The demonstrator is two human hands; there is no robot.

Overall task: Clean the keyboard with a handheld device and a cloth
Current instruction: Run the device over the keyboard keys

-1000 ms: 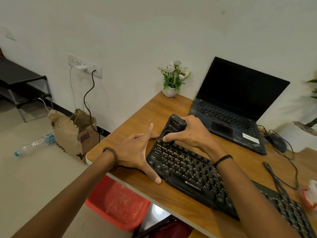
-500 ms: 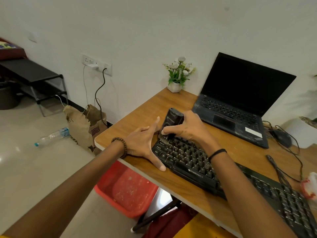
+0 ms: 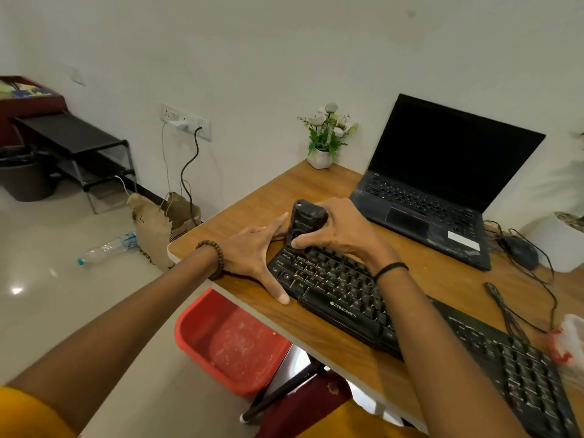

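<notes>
- The left hand point(image 3: 252, 254) lies flat on the wooden table point(image 3: 240, 216) near its left edge. Its fingers are spread wide and straight and hold nothing. The thumb runs along the near-left corner of the Zebronics keyboard point(image 3: 335, 289), apparently bracing it.
- The handheld device point(image 3: 305, 222), black and boxy, stands upright on the keyboard's far-left keys.
- The right hand point(image 3: 341, 232) grips the device, fingers and thumb curled round its body.
- An open laptop point(image 3: 442, 191) with a dark screen sits toward the table's far right, just beyond that hand. A second keyboard point(image 3: 518, 368) lies at the near right.
- Risk: the Zebronics keyboard sits close to the left edge, above a red bin point(image 3: 234, 346). A hard stroke leftward could skid it that way if the bracing hand lifts.
- Risk: too much downward pressure, or a tilted device, could catch and pop a keycap.
- Risk: the right forearm crosses low over the keys, and wider sweeps might knock the laptop.
- Hidden: the device's working end is masked by the fingers and keys, so its type cannot be told.
- Hidden: the forearm covers the keyboard's middle, and the frame cuts off the second keyboard.
- Hidden: a white-and-red object point(image 3: 568, 339) at the right edge is cropped and blurred. Whether it is the cloth cannot be told.
</notes>
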